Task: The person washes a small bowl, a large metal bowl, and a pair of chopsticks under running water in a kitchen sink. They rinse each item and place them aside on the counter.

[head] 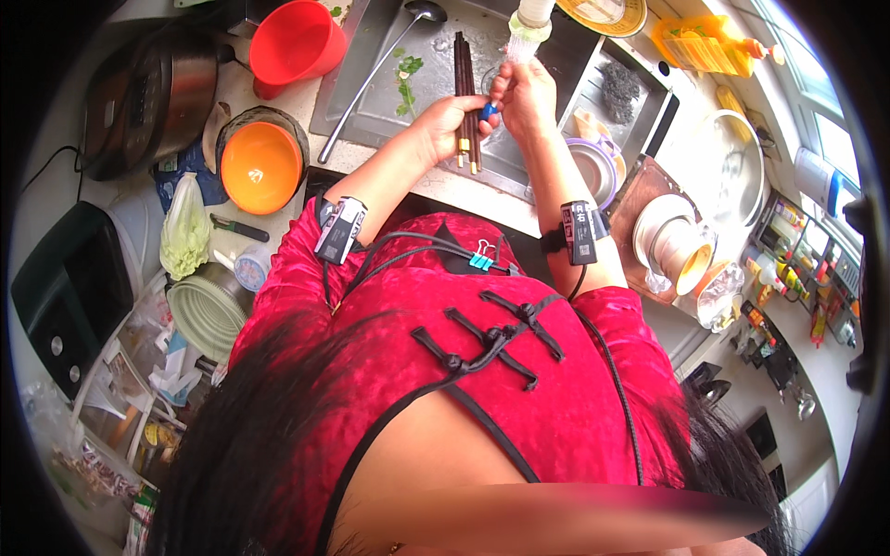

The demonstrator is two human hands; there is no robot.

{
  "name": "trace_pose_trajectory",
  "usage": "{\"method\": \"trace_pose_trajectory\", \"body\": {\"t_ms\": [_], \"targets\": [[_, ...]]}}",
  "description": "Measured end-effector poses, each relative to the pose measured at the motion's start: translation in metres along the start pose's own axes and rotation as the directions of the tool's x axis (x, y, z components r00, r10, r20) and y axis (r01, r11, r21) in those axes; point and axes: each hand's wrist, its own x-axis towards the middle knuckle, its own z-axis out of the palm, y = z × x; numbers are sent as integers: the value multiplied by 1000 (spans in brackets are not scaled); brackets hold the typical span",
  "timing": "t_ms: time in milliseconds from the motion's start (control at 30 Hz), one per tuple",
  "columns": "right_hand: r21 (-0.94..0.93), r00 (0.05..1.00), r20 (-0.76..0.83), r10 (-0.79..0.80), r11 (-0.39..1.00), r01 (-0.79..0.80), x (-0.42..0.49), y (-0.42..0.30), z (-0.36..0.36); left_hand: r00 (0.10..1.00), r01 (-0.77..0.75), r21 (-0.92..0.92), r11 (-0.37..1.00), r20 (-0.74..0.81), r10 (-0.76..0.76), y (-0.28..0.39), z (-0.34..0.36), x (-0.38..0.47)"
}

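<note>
My left hand grips a bundle of dark chopsticks with gold-coloured ends, held over the steel sink. A small blue object shows at its fingertips, between the two hands; what it is cannot be made out. My right hand is beside it, fingers curled just below the faucet's spout, where water seems to run. Whether those fingers hold anything is unclear. A long-handled ladle and a sprig of green leaves lie at the sink's left.
Left on the counter are a red plastic basin, an orange bowl, a cabbage and a peeler or knife. Rightward are a purple-rimmed pot, stacked bowls, a scouring pad and a yellow detergent bottle.
</note>
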Motion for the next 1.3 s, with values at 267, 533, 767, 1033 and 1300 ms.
{"method": "trace_pose_trajectory", "body": {"t_ms": [267,533,767,1033,1300], "targets": [[288,985,-168,40,958,10,40,-22,-16,971,-229,291,929,7,237,-12,17,-4],[76,990,-83,114,991,-108,30,0,-14,946,-283,542,791,22,324,-4,13,-6],[-262,997,-38,-72,963,59,39,-13,3,988,-151,487,860,91,122,5,15,-11],[-239,995,-25,98,966,-101,21,-19,17,949,123,463,878,204,-241,1,15,-14],[-3,984,-98,-150,989,150,56,-34,1,975,155,454,877,74,-210,6,-4,-25]]}}
